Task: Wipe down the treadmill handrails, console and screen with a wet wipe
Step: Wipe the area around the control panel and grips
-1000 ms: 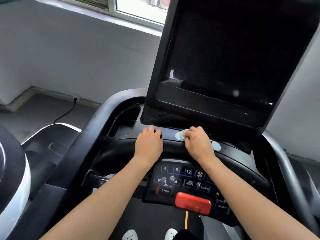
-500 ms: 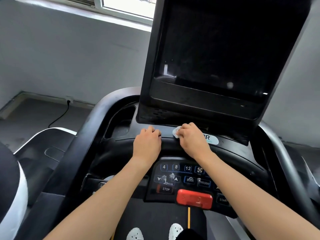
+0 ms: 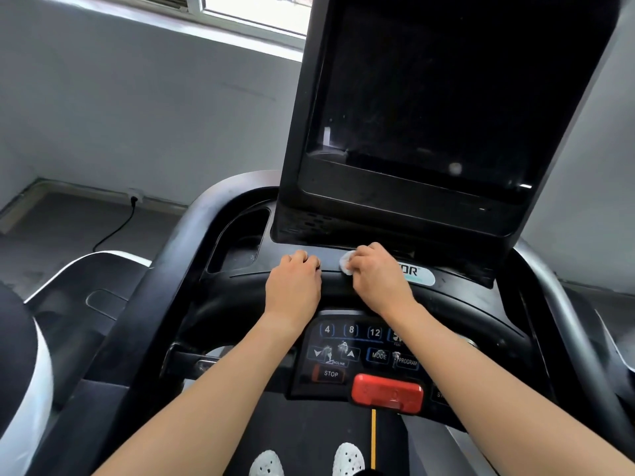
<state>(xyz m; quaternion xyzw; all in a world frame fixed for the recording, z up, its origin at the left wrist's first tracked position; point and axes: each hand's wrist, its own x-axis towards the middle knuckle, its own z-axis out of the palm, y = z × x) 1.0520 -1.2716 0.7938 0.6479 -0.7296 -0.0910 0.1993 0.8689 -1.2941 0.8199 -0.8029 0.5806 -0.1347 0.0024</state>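
A dark treadmill stands in a bare room: grey wall [image 3: 137, 115], a window [image 3: 254, 8] at the top, a grey floor [image 3: 68, 218] with one black cable [image 3: 118, 225] trailing from a wall socket. One tall black screen [image 3: 429, 97] rises over one console [image 3: 481, 297], flanked by two handrails, left [image 3: 192, 235] and right [image 3: 567, 321]. There is one red clip [image 3: 387, 393] below the buttons, and two white shoes (toes only) show at the bottom edge, [image 3: 267, 462] and [image 3: 348, 458]. Both hands lie on the console's top ledge just under the screen. The left hand [image 3: 293, 286] rests there with its fingers curled together, holding nothing visible. The right hand [image 3: 378, 280] has its fingers clamped on one small white wipe [image 3: 346, 262], pressed to the ledge. Since half a second ago the right hand and wipe have slid left, nearer the left hand, baring more of the badge [image 3: 417, 273]; the left hand has stayed put.
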